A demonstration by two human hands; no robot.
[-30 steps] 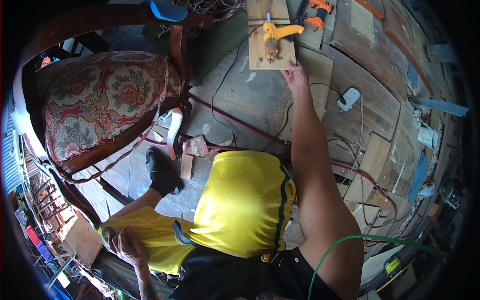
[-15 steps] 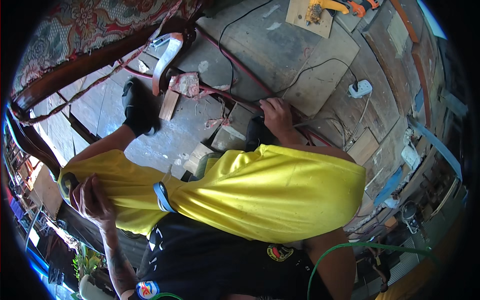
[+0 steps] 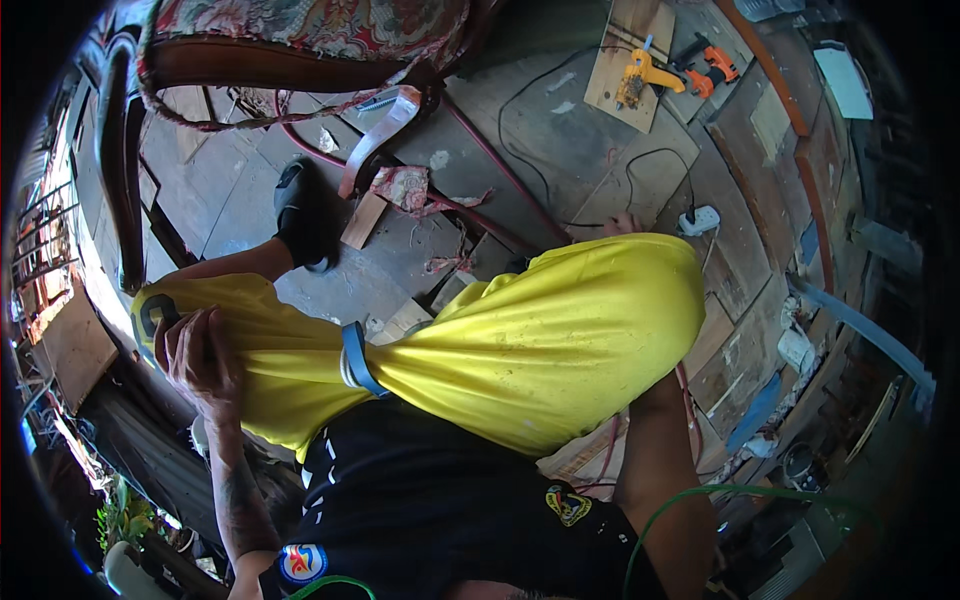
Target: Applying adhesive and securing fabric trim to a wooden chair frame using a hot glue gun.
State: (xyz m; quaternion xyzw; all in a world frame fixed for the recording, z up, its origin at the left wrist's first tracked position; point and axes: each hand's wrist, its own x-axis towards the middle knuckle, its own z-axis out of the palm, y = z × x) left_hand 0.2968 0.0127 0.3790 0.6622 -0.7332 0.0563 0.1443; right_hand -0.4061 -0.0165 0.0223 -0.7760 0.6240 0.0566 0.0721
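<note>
Seated low over cluttered plank floor (image 3: 560,110). Left hand (image 3: 200,350) curled on the left knee of the bright yellow fabric shorts (image 3: 520,340), fingers partly closed, nothing visibly gripped. Right hand (image 3: 622,224) reaching down past the right knee, only fingertips showing; open or closed cannot be told. Nearest to it: white plastic power strip (image 3: 700,218) with thin black cord (image 3: 650,165), just beside.

Further off: yellow glue gun (image 3: 645,78) lying on a flat wooden board (image 3: 625,60), orange hand tool (image 3: 712,62) beside it. Black shoe (image 3: 305,210) near loose wood offcut (image 3: 365,218) and red hose (image 3: 500,170).

Risks, judged: blind reach behind the knee likely to snag the cord and drag the glue gun; hose and offcut underfoot, tripping hazard on rising.
</note>
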